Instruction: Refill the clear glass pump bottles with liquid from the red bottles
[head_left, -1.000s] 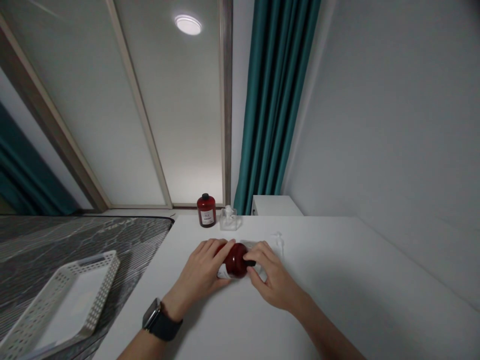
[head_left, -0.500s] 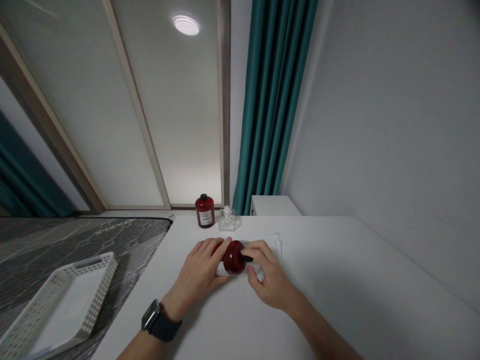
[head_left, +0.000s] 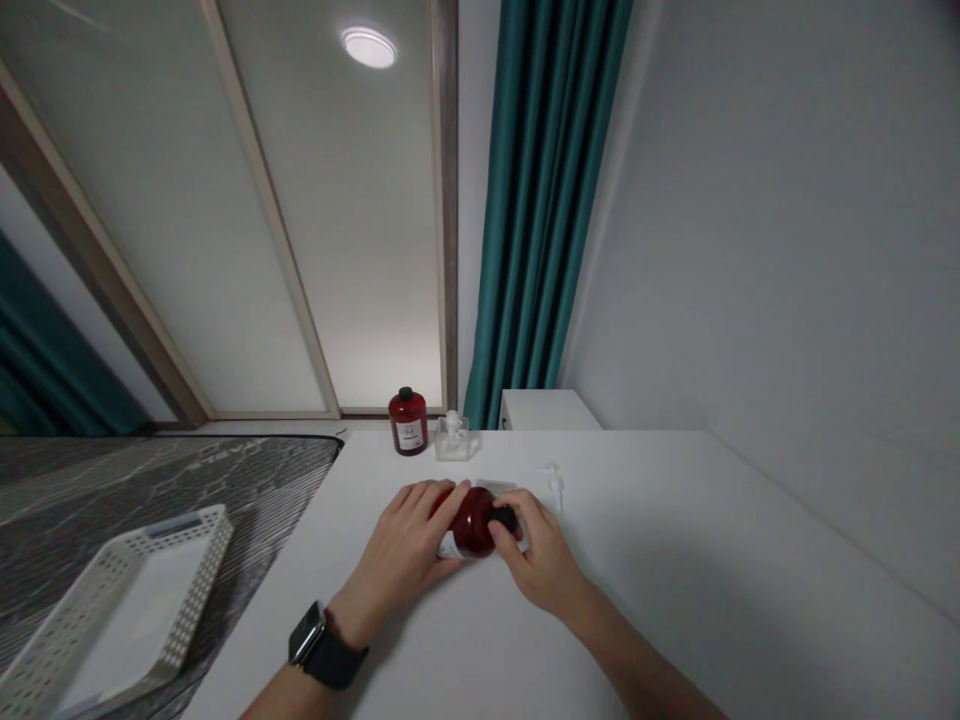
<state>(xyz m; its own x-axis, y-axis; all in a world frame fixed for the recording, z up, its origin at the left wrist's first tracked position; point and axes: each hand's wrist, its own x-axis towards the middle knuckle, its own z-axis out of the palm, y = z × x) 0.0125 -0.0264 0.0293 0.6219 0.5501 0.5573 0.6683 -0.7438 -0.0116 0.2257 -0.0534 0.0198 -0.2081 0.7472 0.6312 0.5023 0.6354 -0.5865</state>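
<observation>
Grasping a dark red bottle (head_left: 474, 523) around its body with the left hand (head_left: 411, 530), pointing its neck toward the right. Pinching its black cap (head_left: 503, 517) between thumb and fingers of the right hand (head_left: 541, 560). Holding both over a white table (head_left: 465, 655), nearer than an upright red bottle (head_left: 408, 425) and a clear container (head_left: 452, 447) at its far edge, right of a white basket (head_left: 196, 590).

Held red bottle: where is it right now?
Head view, below centre: the red bottle is between the left hand, gripping its body, and the right hand, at its black cap.
</observation>
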